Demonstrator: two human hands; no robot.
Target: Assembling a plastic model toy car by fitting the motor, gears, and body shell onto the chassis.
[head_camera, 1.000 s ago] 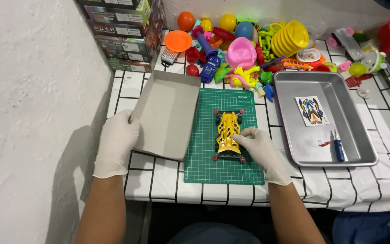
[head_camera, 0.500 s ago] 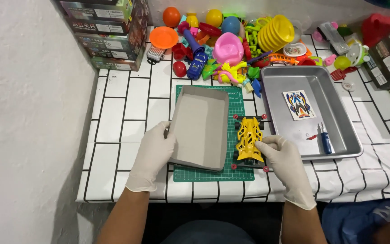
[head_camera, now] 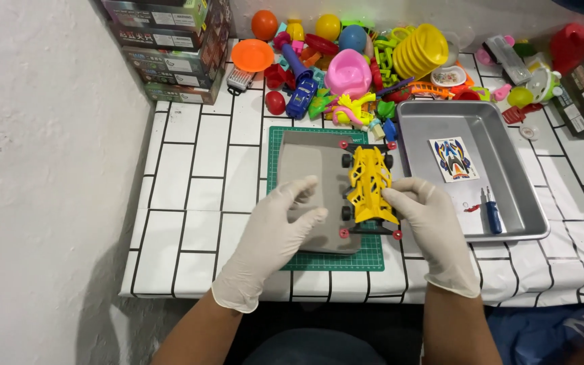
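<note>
Hands, two, gloved: my left hand (head_camera: 275, 236) lies flat, fingers spread, pinning one grey tray (head_camera: 312, 196) onto one green cutting mat (head_camera: 326, 260); my right hand (head_camera: 434, 233) fingers pinch one yellow toy car (head_camera: 369, 184) steady atop it. Beyond, right: one metal pan (head_camera: 434, 122), one sticker sheet (head_camera: 454, 159), one screwdriver (head_camera: 492, 215). Farthest along the surface (head_camera: 190, 169): toy heap (head_camera: 353, 57), uncounted.

Bright, even light falls from above and floods the white counter (head_camera: 190, 169), with colours strong and no dim corner on it. A soft grey shadow lies on the wall (head_camera: 42, 203) at 8 o'clock. The steel tray (head_camera: 441, 122) at 3 o'clock shows pale glare on its floor. Focus is sharp at the centre; the hands (head_camera: 275, 233) look crisp. Tile lines bend slightly toward the edges, and the 5 o'clock corner is dark and soft.
</note>
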